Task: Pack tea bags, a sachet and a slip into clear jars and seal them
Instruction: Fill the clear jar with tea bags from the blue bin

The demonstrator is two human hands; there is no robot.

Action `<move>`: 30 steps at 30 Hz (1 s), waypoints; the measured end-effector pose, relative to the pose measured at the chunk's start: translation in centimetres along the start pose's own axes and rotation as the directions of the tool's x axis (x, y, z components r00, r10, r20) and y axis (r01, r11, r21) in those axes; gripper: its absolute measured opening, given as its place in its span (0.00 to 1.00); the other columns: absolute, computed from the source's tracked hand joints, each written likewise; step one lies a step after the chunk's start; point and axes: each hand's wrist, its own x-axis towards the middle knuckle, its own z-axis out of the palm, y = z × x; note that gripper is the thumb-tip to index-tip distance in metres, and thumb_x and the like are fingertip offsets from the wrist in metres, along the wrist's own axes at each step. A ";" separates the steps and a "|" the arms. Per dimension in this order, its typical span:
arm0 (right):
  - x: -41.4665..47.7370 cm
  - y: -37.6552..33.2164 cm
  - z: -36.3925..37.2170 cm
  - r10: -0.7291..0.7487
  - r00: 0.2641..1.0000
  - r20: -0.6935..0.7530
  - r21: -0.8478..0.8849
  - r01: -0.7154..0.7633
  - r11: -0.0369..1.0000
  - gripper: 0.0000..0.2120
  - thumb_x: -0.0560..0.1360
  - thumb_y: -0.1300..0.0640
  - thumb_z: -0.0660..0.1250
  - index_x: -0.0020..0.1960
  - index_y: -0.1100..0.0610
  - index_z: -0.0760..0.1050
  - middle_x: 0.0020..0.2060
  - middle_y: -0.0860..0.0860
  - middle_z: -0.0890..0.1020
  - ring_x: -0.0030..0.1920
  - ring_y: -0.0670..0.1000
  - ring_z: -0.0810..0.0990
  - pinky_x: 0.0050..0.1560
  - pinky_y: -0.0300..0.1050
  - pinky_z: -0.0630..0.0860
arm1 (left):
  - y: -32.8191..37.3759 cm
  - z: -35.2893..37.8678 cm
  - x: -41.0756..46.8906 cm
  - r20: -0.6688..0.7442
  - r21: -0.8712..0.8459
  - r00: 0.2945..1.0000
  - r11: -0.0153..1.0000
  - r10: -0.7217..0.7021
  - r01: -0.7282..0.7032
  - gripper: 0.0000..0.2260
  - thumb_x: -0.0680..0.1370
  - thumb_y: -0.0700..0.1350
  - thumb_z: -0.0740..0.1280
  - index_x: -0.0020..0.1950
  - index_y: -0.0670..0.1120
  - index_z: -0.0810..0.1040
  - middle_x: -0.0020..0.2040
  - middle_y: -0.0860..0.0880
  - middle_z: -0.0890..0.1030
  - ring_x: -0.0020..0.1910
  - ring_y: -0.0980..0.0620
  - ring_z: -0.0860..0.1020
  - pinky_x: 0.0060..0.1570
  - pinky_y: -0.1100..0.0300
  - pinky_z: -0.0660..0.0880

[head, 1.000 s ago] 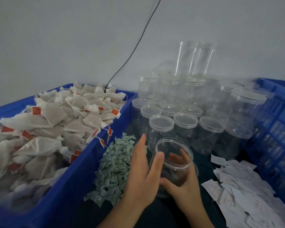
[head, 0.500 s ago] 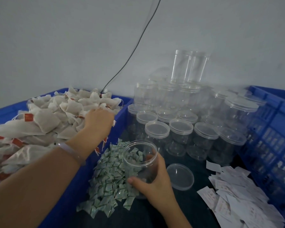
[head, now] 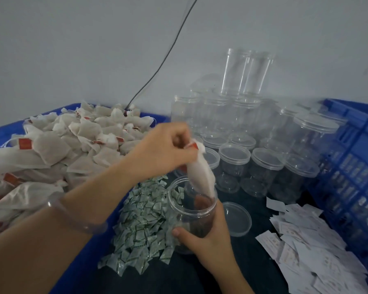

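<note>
The tea bag (head: 200,175) hangs pinched in the left hand (head: 164,153) grip, its tip inside the open jar (head: 191,215) that the right hand (head: 208,236) clasps below. Sachets (head: 142,221), slips (head: 302,247), and lid (head: 236,219) beside it wait unused; packing looks barely begun.

My left hand (head: 166,151) reaches across, fingers pinched together and pointing down; my right hand (head: 208,236) curls in a grip, thumb toward the left.
</note>
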 end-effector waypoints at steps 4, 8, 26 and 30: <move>-0.6 -0.1 -1.2 -0.016 0.999 0.045 -0.051 0.018 0.999 0.46 0.57 0.48 0.83 0.68 0.34 0.63 0.63 0.37 0.75 0.65 0.41 0.74 0.60 0.33 0.73 | -0.7 1.4 -0.8 0.369 0.275 0.924 0.961 -0.096 -0.010 0.09 0.73 0.44 0.72 0.46 0.57 0.74 0.43 0.56 0.81 0.42 0.61 0.81 0.42 0.65 0.78; -1.4 0.0 -1.4 0.002 0.999 0.054 -0.056 0.001 0.998 0.46 0.55 0.50 0.82 0.66 0.31 0.64 0.58 0.33 0.75 0.62 0.38 0.75 0.57 0.30 0.72 | -1.9 -3.0 0.9 0.044 0.409 0.995 0.910 -0.092 0.066 0.16 0.76 0.33 0.64 0.55 0.54 0.77 0.51 0.56 0.80 0.50 0.59 0.79 0.45 0.71 0.74; -1.7 -0.1 -1.2 -0.006 0.999 0.040 -0.056 0.008 0.998 0.46 0.53 0.46 0.81 0.66 0.30 0.64 0.57 0.30 0.73 0.63 0.35 0.72 0.55 0.24 0.68 | -6.9 -8.0 1.0 -0.003 0.742 0.933 0.624 -0.360 0.243 0.08 0.70 0.43 0.76 0.35 0.52 0.79 0.45 0.52 0.83 0.41 0.58 0.77 0.36 0.65 0.68; -1.7 0.1 -1.1 -0.009 0.999 0.049 -0.059 0.011 0.998 0.45 0.53 0.46 0.81 0.63 0.26 0.63 0.58 0.30 0.73 0.65 0.38 0.72 0.60 0.29 0.70 | -6.6 -8.7 0.9 -0.154 0.540 0.963 0.798 -0.219 0.268 0.07 0.71 0.43 0.75 0.38 0.51 0.78 0.42 0.52 0.82 0.37 0.57 0.78 0.33 0.64 0.71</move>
